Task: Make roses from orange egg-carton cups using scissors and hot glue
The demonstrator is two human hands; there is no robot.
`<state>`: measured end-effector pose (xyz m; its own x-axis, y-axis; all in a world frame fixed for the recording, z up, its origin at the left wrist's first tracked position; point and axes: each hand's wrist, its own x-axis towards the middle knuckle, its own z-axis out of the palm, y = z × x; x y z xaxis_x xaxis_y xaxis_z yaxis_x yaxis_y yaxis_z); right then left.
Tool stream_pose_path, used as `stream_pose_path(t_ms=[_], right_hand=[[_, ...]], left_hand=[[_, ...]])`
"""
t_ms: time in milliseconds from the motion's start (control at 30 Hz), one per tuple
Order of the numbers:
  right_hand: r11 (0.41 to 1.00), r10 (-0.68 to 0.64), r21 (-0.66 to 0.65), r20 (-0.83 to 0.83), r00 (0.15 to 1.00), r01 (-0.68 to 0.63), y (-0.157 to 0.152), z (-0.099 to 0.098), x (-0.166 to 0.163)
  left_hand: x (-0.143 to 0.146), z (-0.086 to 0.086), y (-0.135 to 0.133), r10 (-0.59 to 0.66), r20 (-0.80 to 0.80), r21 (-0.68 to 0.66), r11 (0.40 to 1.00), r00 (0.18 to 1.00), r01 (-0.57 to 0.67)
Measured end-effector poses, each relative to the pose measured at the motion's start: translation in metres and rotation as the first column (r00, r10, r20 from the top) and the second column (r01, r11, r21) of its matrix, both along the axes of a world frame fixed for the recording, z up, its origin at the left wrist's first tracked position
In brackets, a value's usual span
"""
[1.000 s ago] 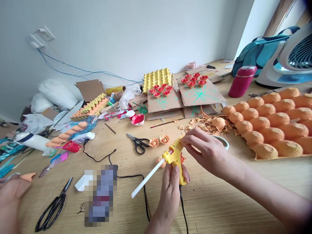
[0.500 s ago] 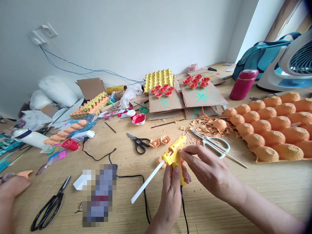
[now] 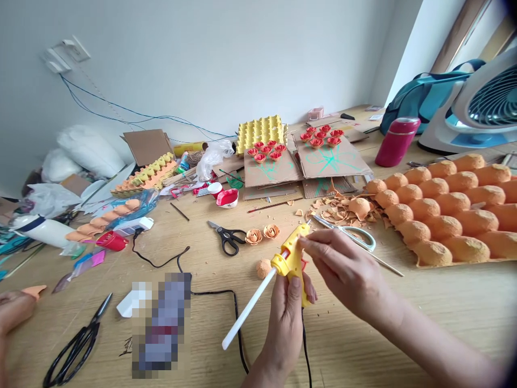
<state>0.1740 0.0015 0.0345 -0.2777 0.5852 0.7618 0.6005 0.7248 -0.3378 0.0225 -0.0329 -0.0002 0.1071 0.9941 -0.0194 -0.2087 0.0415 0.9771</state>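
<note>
My left hand is wrapped round the grip of a yellow hot glue gun. From the gun's rear a long white glue stick sticks out toward me, slanting down to the left. My right hand has its thumb and forefinger pinched on the side of the gun's body, near the nozzle. Just left of the gun, a small orange egg-carton cup rests on the table. Beyond it sit two orange carton roses, with black-handled scissors beside them.
A large orange egg tray lies at right, near carton scraps and pale-handled scissors. Red roses stand on cardboard sheets behind. At far left, another person's hand holds an orange piece near black scissors.
My right fingertips have shifted slightly forward along the gun's body, toward its nozzle. The left hand keeps its grip. The whole view has moved a little.
</note>
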Motion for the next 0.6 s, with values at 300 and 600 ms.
stream_pose_path(t_ms=[300, 600], right_hand=[[0.999, 0.02, -0.044, -0.02, 1.0, -0.021, -0.0025, 0.0014, -0.0025], [0.998, 0.009, -0.056, -0.041, 0.999, -0.012, -0.0018, -0.0012, -0.0004]], left_hand=[[0.0012, -0.0037, 0.0015, -0.012, 0.054, -0.005, 1.0, 0.998, 0.012], [0.0007, -0.0069, 0.0034, 0.006, 0.052, 0.002, 1.0, 0.999, -0.006]])
